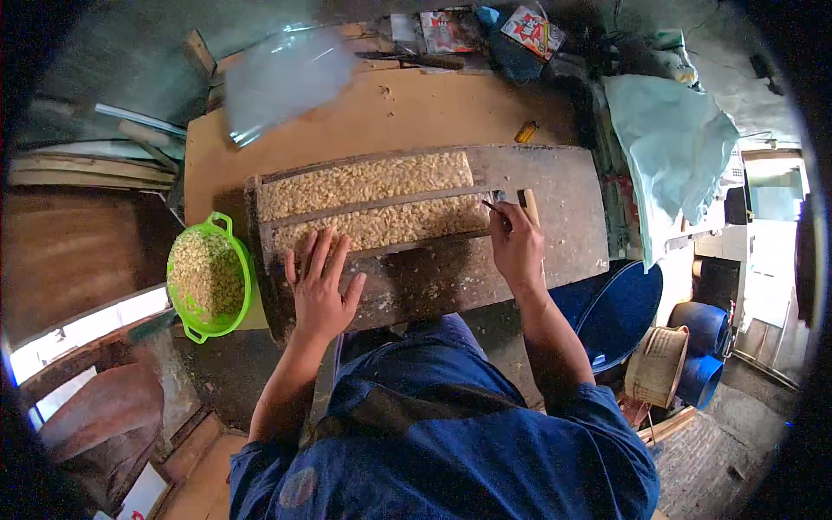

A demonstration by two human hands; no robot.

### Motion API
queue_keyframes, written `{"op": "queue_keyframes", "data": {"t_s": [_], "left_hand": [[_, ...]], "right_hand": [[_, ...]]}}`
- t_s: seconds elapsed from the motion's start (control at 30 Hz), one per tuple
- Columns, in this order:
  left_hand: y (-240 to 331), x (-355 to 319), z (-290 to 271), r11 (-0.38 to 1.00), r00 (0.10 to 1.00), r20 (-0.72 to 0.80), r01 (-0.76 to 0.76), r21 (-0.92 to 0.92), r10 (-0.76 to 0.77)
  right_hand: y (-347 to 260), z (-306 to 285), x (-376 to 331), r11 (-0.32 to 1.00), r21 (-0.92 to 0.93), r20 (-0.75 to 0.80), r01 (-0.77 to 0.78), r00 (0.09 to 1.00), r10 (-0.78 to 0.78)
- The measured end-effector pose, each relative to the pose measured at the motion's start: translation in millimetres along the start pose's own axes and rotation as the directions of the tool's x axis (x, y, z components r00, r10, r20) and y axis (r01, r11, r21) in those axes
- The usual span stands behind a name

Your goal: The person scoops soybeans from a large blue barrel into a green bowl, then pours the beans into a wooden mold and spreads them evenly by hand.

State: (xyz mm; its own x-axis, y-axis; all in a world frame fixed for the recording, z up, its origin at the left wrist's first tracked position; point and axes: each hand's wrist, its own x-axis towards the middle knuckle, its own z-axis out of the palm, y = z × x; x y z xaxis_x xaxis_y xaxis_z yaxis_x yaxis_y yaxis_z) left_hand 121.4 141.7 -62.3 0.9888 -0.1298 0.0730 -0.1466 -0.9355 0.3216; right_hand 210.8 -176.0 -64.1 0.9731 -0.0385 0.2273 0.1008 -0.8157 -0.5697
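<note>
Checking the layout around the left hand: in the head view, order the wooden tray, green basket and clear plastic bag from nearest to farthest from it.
1. Wooden tray: under the left hand.
2. Green basket: to its left.
3. Clear plastic bag: far end of the table.

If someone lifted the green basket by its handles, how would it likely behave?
The green basket looks like thin plastic heaped with pale kernels, so it may flex and feel fairly heavy. It sits off the wooden board's left edge; tilting it would probably spill kernels.
</note>
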Motion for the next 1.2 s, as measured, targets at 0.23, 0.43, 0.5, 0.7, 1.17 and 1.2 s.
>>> {"op": "queue_keyframes", "data": {"t_s": [0.23, 0.43, 0.5, 0.7, 1.17, 1.2], "left_hand": [[6.5, -0.2, 1.8, 0.999, 0.999, -0.006, 0.04, 0.01, -0.04], [17.4, -1.5, -0.8, 0.996, 0.997, -0.011, 0.08, 0.042, -0.079], [23.2, 1.4, 1.1, 0.997, 0.998, -0.009, 0.068, 0.035, -0.067], [31.3, -0.6, 0.5, 0.992, 0.994, -0.004, 0.108, 0.059, -0.108], [-4.7, -44.4, -10.8, 0.951, 0.945, -0.135, 0.305, 0.048, -0.297], [-9.7, -48.9, -9.1, 0.945, 0.931, -0.169, 0.327, -0.01, -0.324]], "right_hand": [[1.2, -7.1, 2.4, 0.996, 0.077, -0.055, 0.035, 0.998, -0.031], [44.4, -11.2, 36.6, 0.942, 0.204, -0.076, -0.267, 0.955, 0.287], [110.0, 7.0, 54.0, 0.932, 0.233, -0.114, -0.276, 0.944, 0.308], [163.6, 15.2, 97.7, 0.89, 0.222, -0.128, -0.399, 0.893, 0.432], [186.3, 18.7, 109.6, 0.938, -0.081, -0.169, -0.336, 0.932, 0.319], [169.8, 19.4, 103.1, 0.929, 0.032, -0.136, -0.368, 0.92, 0.369]]}}
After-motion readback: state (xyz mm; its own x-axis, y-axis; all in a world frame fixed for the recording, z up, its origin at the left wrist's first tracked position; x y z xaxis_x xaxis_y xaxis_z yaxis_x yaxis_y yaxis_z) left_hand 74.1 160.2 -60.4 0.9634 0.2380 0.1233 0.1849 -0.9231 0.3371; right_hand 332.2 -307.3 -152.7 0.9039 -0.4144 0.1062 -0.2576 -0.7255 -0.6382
